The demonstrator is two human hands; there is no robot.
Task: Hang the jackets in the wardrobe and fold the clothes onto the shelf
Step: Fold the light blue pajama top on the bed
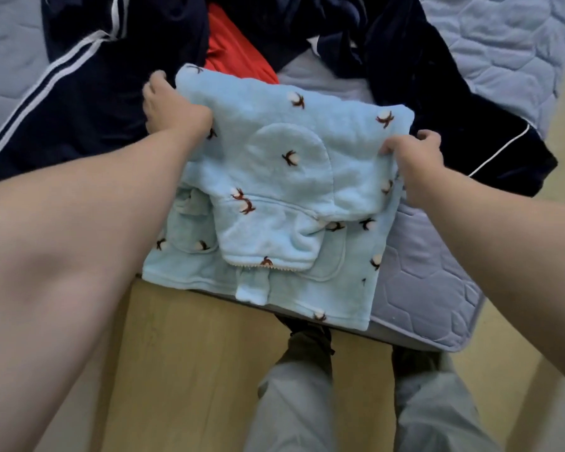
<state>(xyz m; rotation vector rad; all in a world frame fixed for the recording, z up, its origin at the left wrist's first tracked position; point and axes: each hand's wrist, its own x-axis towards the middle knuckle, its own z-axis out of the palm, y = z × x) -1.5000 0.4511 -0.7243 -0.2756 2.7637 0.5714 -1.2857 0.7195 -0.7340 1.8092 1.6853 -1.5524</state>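
Two hands on the light-blue fleece garment with a cotton-flower print (274, 177), folded at the mattress corner. Left hand (173, 109) grips its far-left edge, fingers curled under the fabric. Right hand (415, 154) pinches the right edge, thumb on top. Garment's lower hem overhangs the quilted blue-grey mattress (421, 282). Behind it: navy white-striped jacket (79, 102), red cloth (232, 50), dark-navy velvet garment (444, 109).

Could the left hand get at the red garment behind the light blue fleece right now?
Probably not yet: the left hand grips the light blue fleece garment, though the red garment lies exposed just beyond it.
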